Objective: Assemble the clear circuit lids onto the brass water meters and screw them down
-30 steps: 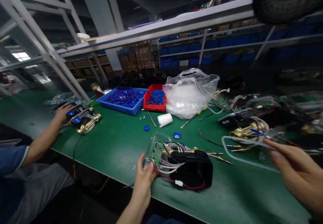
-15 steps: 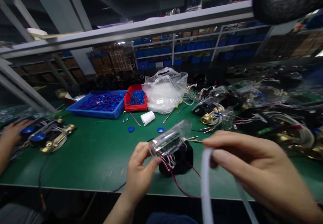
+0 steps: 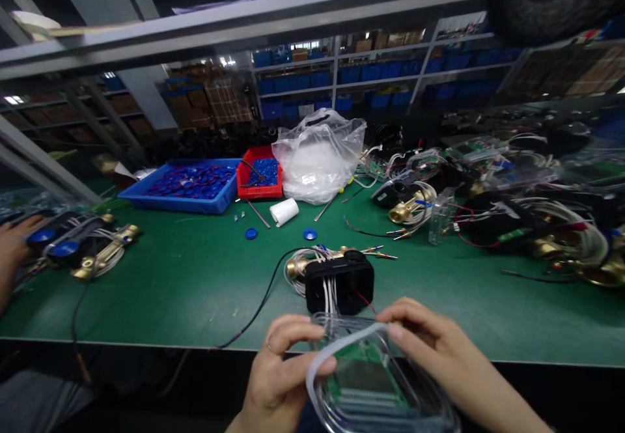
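Note:
My left hand (image 3: 288,371) is closed on the near-left side of a clear plastic cover (image 3: 415,384), with a green circuit board (image 3: 364,377) inside. Along the cover's upper-left rim runs a whitish, translucent sealing ring (image 3: 319,361), with my left thumb against it. My right hand (image 3: 432,348) pinches the ring at the cover's far-right corner. Just beyond stands a black housing (image 3: 340,283), open side towards me. White wires run from it towards the cover, and a brass fitting (image 3: 295,267) shows behind it.
Two blue caps, one of them nearer (image 3: 309,234), lie before a white roll (image 3: 284,211). Behind are a blue tray (image 3: 178,206), a red bin (image 3: 260,191) and a plastic bag (image 3: 319,159). Brass assemblies crowd the right. Another person's hand (image 3: 14,244) touches units at left.
The cover has come down and towards me, away from the black housing, and is turned board side up. My right hand has brought the sealing ring from the right onto the cover's rim.

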Motion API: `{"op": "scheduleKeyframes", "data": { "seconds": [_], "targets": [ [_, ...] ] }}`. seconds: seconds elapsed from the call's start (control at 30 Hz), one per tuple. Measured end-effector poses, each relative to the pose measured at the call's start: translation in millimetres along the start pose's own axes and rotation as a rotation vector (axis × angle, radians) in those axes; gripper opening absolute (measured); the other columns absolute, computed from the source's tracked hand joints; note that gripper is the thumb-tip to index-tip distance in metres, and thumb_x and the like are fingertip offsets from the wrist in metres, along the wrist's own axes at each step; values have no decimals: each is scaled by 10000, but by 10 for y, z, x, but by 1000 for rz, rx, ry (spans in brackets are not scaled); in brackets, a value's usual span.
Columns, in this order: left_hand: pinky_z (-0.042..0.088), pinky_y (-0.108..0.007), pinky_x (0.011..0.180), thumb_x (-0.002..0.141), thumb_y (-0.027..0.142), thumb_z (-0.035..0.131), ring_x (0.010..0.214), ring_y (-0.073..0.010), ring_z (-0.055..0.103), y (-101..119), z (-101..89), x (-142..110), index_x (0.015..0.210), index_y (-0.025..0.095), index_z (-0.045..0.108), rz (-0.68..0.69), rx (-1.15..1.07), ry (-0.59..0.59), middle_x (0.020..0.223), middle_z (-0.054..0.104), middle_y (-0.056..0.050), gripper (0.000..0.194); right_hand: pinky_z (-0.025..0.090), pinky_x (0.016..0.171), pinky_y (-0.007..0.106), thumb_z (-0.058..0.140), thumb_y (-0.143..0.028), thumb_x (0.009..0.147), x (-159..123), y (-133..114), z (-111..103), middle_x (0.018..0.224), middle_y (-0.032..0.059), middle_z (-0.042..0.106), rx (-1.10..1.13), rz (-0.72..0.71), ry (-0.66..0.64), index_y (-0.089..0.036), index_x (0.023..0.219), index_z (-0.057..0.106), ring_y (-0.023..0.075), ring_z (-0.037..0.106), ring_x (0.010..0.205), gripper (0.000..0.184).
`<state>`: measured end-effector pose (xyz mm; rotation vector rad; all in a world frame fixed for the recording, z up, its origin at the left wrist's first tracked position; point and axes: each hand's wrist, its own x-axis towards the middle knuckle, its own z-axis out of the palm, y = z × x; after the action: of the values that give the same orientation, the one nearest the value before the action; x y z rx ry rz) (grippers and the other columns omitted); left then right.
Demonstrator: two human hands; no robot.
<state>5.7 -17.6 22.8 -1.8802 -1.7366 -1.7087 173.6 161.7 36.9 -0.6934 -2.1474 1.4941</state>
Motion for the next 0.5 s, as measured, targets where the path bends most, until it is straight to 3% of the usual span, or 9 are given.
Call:
{"op": "scheduleKeyframes", "data": {
  "seconds": [0.13, 0.27, 0.37, 0.5],
  "targets": [
    [516, -340, 901, 812, 177, 653, 1117, -220, 562, 23, 57, -258, 1062, 342, 672, -61, -68, -25, 1094, 655, -64, 300, 549, 634, 240, 503, -502, 881, -318, 204, 243, 1075, 103, 621, 91, 102, -9, -202, 799, 623, 208, 637, 860, 333],
    [560, -324, 834, 824, 179, 631, 1090, -241, 612, 105, 60, -362, 1091, 388, 663, -290, -307, -46, 1245, 605, -60, 340, 549, 541, 237, 468, -519, 911, -471, 321, 367, 1090, 114, 638, 290, 201, -31, -188, 788, 553, 136, 626, 591, 362],
    [520, -431, 909, 848, 298, 600, 1136, -298, 585, 212, -2, -361, 1057, 346, 697, -512, -413, -88, 1319, 560, -86, 236, 551, 535, 223, 507, -484, 909, -513, 286, 363, 1085, 113, 651, 316, 164, 95, -190, 801, 542, 94, 582, 483, 316],
    [452, -526, 956, 758, 470, 669, 1207, -376, 509, 324, -58, -370, 890, 244, 753, -800, -489, -94, 1322, 547, -148, 275, 564, 597, 197, 580, -470, 876, -593, 139, 428, 1009, 92, 686, 300, 118, 365, -207, 799, 567, 122, 643, 569, 273]
  ]
}}
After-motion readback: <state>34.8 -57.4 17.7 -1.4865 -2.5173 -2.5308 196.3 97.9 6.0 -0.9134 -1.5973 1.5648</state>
